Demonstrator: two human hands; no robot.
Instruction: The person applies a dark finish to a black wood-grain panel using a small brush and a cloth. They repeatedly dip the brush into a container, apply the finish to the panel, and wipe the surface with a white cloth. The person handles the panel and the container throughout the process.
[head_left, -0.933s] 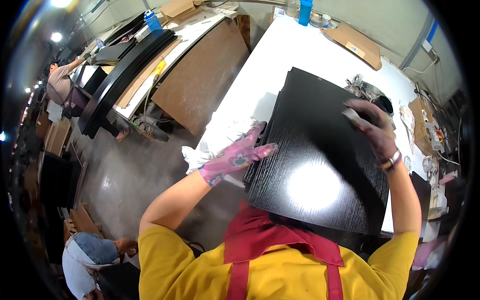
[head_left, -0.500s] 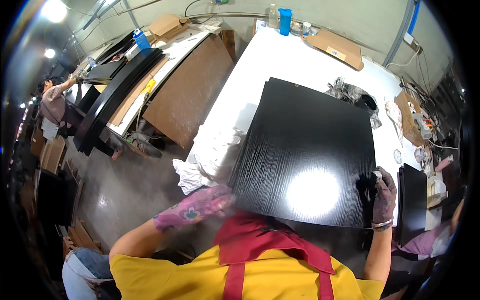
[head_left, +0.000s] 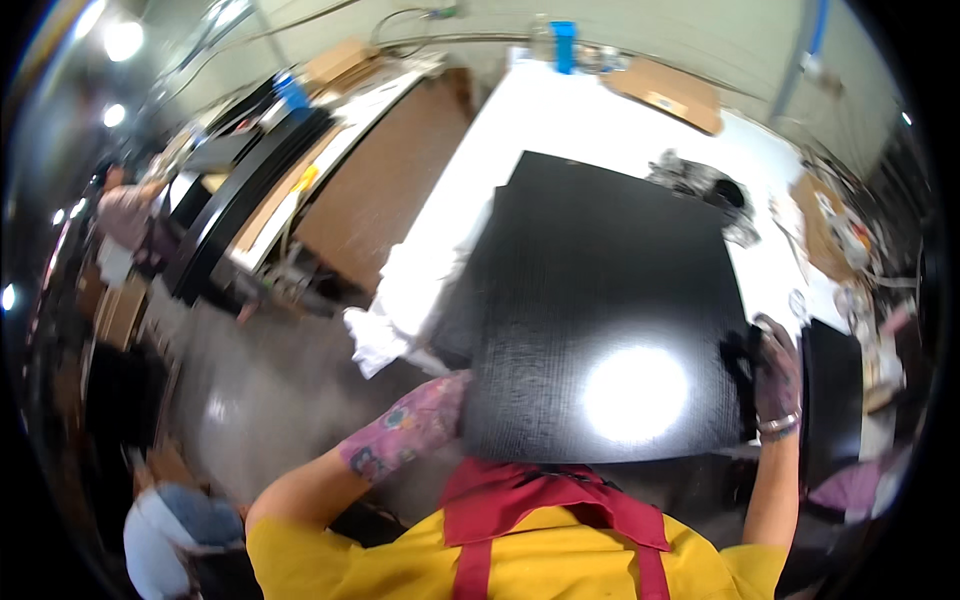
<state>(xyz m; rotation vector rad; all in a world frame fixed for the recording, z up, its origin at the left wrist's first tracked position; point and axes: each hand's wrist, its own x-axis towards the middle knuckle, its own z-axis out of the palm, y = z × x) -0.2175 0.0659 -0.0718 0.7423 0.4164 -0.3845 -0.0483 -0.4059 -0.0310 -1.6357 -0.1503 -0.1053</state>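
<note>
A large black wood-grain panel (head_left: 600, 270) lies in front of me, with a bright light reflected near its lower right. Beneath it, another dark panel (head_left: 455, 325) shows along the left side. My left hand (head_left: 415, 420), in a flowered pink-purple glove, holds the top panel's left edge near the front corner; its fingers are hidden under the panel. At the right edge, my right hand (head_left: 776, 370), in a stained purple glove, is closed around the panel's side, though motion blurs the fingers. White cloth (head_left: 375, 340) hangs at the table's left edge.
The white table (head_left: 600, 115) bears a cardboard piece (head_left: 665, 92), a blue cup (head_left: 563, 48) and crumpled grey plastic (head_left: 685, 175). More black panels (head_left: 832, 390) stand at right, near an open cardboard box (head_left: 825, 225). Another person (head_left: 135, 215) works at the left bench.
My left hand has moved in from beside the corner to the panel's left edge. The top panel has shifted, exposing more of the one beneath at left.
</note>
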